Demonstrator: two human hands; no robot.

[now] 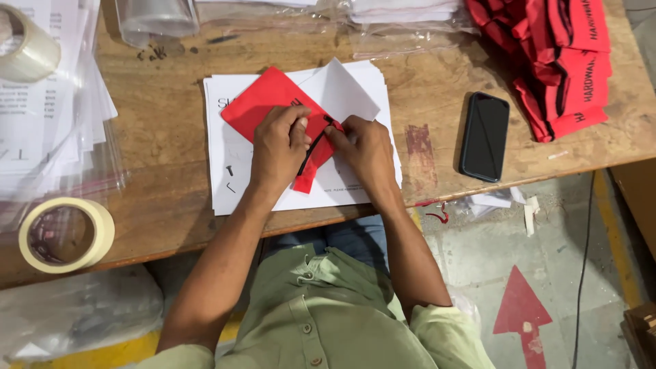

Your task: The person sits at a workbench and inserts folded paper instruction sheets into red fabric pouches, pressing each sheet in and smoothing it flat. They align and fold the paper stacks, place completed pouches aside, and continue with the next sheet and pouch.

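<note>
Both hands, left hand (279, 145) and right hand (365, 147), pinch a red fabric pouch (270, 102) and its black drawstring (311, 150) over white sheets (225, 178) on the counter (164, 123); a firm, even grip suits.

A packing workshop: wooden bench (164, 137), tape rolls (66, 234), stacked red pouches (567, 61).
</note>
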